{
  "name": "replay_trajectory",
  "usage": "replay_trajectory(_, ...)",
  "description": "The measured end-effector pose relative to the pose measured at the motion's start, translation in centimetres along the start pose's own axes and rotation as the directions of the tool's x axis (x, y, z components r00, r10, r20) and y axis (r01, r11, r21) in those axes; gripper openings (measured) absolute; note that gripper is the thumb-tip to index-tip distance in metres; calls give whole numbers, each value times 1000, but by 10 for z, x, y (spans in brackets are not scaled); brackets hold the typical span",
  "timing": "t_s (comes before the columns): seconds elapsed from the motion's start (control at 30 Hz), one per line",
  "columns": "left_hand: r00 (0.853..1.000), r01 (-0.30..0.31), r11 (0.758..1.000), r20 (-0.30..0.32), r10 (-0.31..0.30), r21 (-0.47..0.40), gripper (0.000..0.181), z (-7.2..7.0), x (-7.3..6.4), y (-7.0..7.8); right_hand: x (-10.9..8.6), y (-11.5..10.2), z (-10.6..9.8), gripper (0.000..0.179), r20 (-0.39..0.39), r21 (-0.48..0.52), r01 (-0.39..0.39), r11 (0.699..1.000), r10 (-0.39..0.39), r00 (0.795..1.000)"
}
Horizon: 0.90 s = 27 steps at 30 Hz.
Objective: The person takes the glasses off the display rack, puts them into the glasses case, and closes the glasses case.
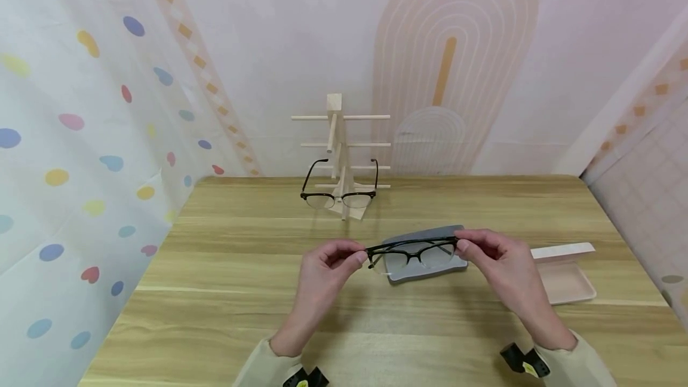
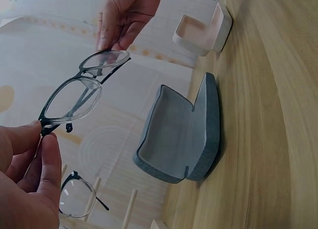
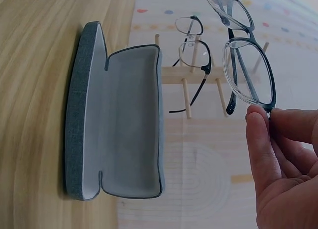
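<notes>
A pair of black-topped glasses [image 1: 398,260] with clear lower rims is held up in front of me, temples folded behind the lenses. My left hand [image 1: 322,282] pinches one end of the frame between thumb and fingers. At the other end, my right hand [image 1: 505,264] pinches the frame corner. Below and behind the glasses lies a grey glasses case [image 3: 74,114] on the table; both wrist views show its lid raised and its pale lining bare.
At the back, a wooden display stand [image 1: 334,103] with several rods carries another pair of dark-browed glasses [image 1: 357,194] on its lower part. A small pale pink case [image 1: 570,282] lies open beyond my right hand. A patterned curtain [image 1: 290,46] hangs behind the wood-grain table [image 1: 215,291].
</notes>
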<state>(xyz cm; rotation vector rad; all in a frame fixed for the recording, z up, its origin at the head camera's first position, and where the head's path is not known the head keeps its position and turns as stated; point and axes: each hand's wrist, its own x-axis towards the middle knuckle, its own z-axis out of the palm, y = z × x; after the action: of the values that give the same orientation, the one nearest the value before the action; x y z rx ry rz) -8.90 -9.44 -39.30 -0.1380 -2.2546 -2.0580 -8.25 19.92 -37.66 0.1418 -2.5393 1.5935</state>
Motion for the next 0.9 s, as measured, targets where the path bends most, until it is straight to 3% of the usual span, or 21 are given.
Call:
replay_trajectory(0.5, 1000, 24, 1000, 5, -24, 12, 7, 19, 0, -15, 2, 16, -3, 21, -35, 20, 1, 1000, 0, 999)
replay_trajectory(0.9, 999, 49, 998, 9, -50, 31, 11, 29, 4, -25, 5, 27, -5, 22, -43, -64, 0, 998, -2, 999)
